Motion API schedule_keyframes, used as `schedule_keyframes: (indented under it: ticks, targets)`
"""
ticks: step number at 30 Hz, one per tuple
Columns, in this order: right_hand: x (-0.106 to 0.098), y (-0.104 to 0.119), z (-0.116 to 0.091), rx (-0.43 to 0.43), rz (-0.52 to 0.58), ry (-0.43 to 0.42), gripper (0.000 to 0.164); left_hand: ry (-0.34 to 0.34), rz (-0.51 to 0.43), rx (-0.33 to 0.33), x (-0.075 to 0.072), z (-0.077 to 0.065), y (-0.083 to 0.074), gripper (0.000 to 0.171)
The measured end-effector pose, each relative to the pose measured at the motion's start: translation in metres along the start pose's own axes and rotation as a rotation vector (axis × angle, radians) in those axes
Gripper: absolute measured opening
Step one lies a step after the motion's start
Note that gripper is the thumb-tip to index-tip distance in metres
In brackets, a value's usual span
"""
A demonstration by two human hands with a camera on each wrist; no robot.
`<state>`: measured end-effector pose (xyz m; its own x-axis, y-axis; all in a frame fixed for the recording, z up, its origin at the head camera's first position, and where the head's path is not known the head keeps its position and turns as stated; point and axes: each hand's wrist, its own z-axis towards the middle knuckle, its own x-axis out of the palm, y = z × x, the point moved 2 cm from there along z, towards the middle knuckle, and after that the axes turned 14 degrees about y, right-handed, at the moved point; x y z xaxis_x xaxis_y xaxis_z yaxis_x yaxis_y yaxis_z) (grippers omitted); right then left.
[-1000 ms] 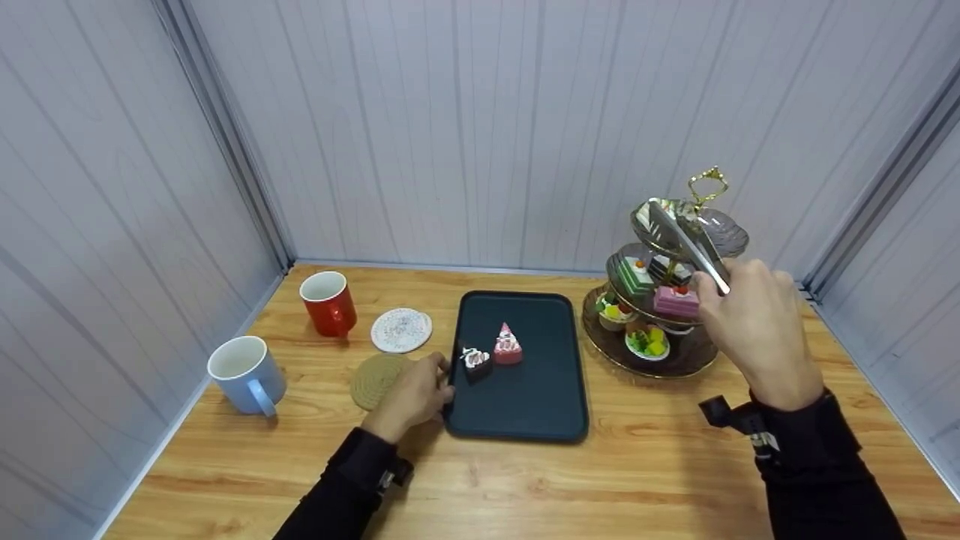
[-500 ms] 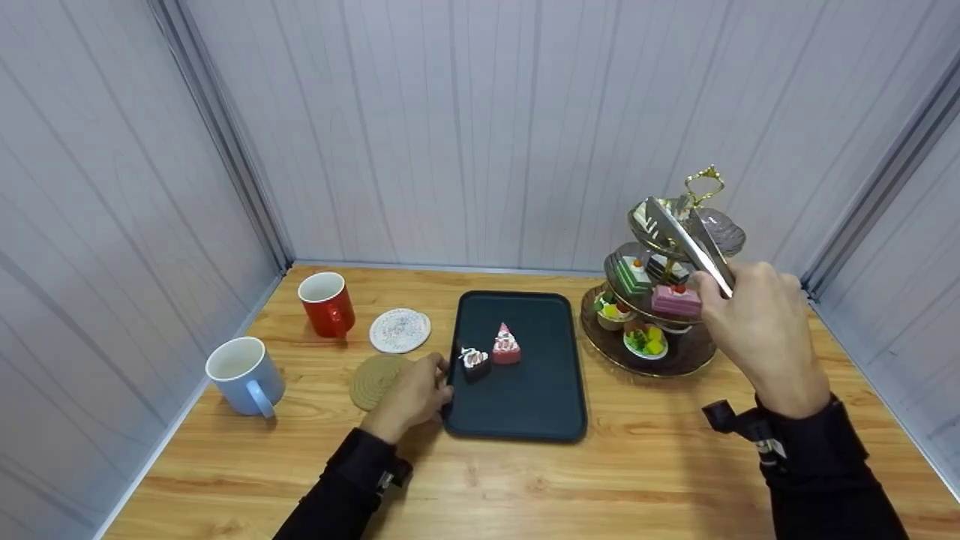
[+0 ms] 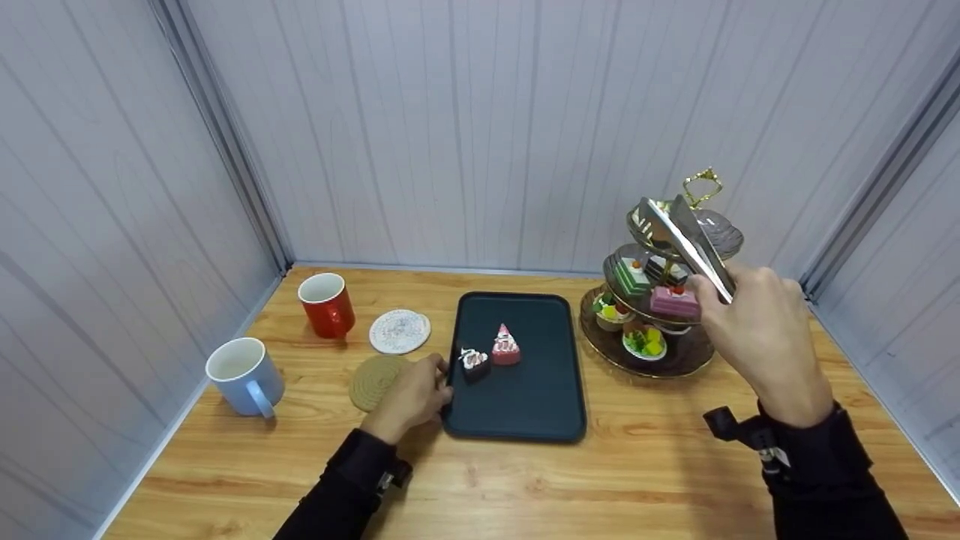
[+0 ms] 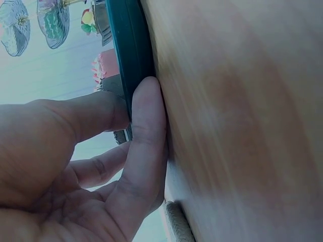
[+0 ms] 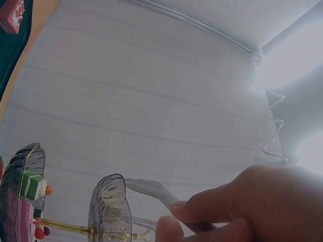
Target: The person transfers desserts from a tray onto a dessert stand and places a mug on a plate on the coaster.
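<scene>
My left hand [image 3: 415, 395] holds the left edge of a dark rectangular tray [image 3: 517, 409]; in the left wrist view thumb and finger [image 4: 147, 116] pinch its rim. On the tray sit a chocolate cake slice [image 3: 474, 365] and a pink cake slice [image 3: 506, 349]. My right hand [image 3: 757, 330] grips metal tongs [image 3: 688, 247] over the top tier of a three-tier cake stand [image 3: 686, 361]. The tong tips stand apart, partly covering a whitish item on that tier. Whether they touch it, I cannot tell.
Green, pink and dark cakes fill the middle tier [image 3: 651, 306]; fruit tarts [image 3: 645, 343] sit on the bottom one. Left of the tray are a white coaster [image 3: 400, 331], a woven coaster [image 3: 371, 384], a red mug [image 3: 327, 306] and a light blue mug [image 3: 247, 377].
The tong tips have spread wider and shifted slightly left over the top tier. My right hand has lowered a little. The left hand and tray look unmoved.
</scene>
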<state>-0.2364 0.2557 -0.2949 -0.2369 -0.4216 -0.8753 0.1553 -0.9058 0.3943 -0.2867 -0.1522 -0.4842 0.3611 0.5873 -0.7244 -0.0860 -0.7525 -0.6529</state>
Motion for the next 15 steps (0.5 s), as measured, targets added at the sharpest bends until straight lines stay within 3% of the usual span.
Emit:
schedule_keyframes:
  ticks: [15]
  targets:
    - [0.0001,0.0030,-0.0052,-0.016,0.022,-0.016,0.038,0.003,0.029,0.010,-0.0007,0.0013,0.0022,0.031]
